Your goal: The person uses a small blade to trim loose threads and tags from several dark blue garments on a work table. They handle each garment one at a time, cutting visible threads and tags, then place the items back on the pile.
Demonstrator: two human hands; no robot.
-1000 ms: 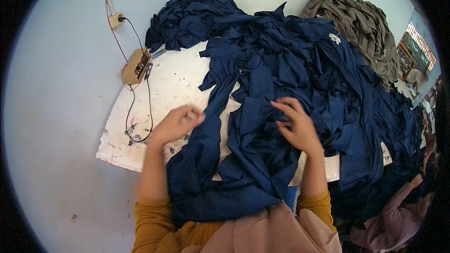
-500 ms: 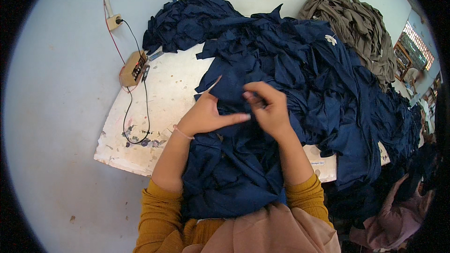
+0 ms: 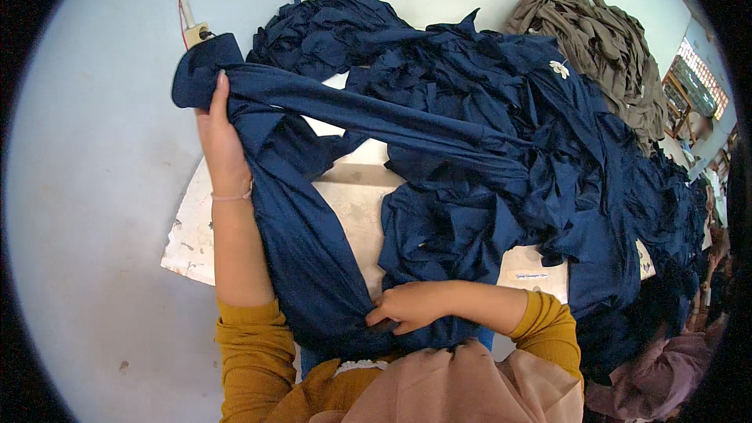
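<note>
My left hand (image 3: 223, 145) is raised at the left, gripping the end of a long strip of navy cloth (image 3: 305, 211). Its thumb shows in front while the other fingers are mostly covered. One stretch of the cloth runs taut from there to the right into the heap; another drops toward my lap. Close to my body, my right hand (image 3: 411, 307) is closed on the lower part of this cloth, fingers pinched together. A large crumpled heap of navy cloth (image 3: 493, 94) spreads over the pale table (image 3: 356, 219).
A brownish-grey cloth pile (image 3: 591, 39) stands at the back right. A small white flower-shaped piece (image 3: 558, 70) lies on the navy heap. The wall socket (image 3: 196, 34) is at the far left, partly behind the raised cloth. Another person's mauve sleeve (image 3: 666, 376) shows at the lower right.
My left hand has moved up and left, lifting navy cloth that now hides the extension block. My right hand has come down toward my lap and taken hold of the cloth.
</note>
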